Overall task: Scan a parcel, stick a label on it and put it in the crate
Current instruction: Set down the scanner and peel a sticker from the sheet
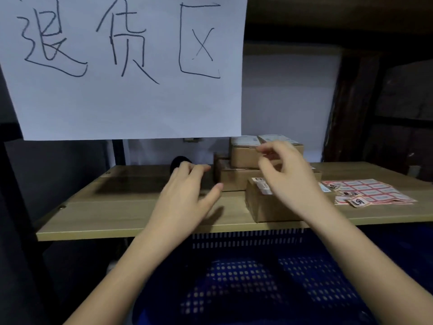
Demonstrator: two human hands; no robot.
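While both of our arms reach out over the wooden shelf (140, 207), we see only the head view, so everything comes from it. Our left hand (185, 191) hovers above the shelf board with its fingers spread apart, holding nothing; just behind its fingertips sits a dark rounded object (179, 161) that we cannot identify. Our right hand (285, 177) is raised in front of the parcels, its fingers loosely curled with thumb and forefinger near each other; whether something small is pinched between them we cannot tell, as the hand is blurred. Directly under it, near the shelf's front edge, lies the nearest parcel (264, 207), a brown cardboard box with a white printed label on its top. Behind it stand two more boxes (239, 170), the smaller stacked on the larger. To the right of the parcels, flat on the shelf, lie the sheets of red-bordered labels (370, 191), a few loose ones on top. Below the shelf, between our forearms, sits the blue perforated crate (257, 277). Above the shelf hangs a white paper sign (126, 102) with handwritten characters.
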